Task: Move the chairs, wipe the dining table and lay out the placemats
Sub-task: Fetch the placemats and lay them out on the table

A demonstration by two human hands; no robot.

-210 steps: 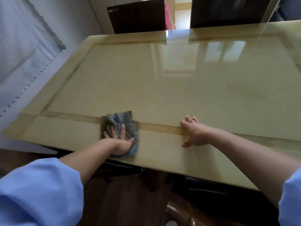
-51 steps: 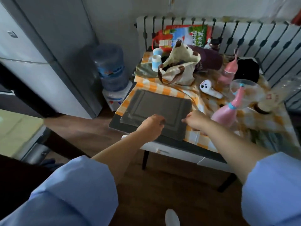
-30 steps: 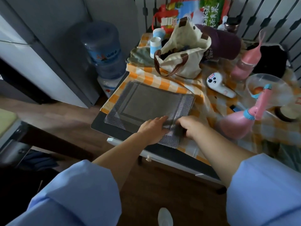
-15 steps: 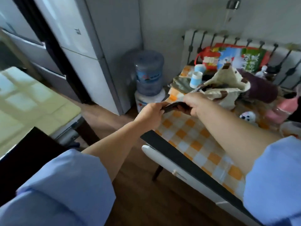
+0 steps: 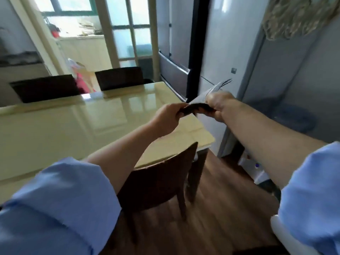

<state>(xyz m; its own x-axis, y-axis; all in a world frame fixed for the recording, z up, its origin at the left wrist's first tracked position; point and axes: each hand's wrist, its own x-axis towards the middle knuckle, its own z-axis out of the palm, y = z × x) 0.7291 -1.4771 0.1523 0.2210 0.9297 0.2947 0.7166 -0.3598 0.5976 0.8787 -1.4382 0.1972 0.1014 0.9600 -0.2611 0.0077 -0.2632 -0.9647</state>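
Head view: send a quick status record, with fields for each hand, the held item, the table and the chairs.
left hand: grips grey woven placemats
right hand: grips the same placemats, bent between both hands
placemats: in the air, not yet laid
table: glossy cream dining table, reflecting the window
near chair: dark brown wooden chair at the table's near side
far chairs: far-left dark chair and far-right dark chair
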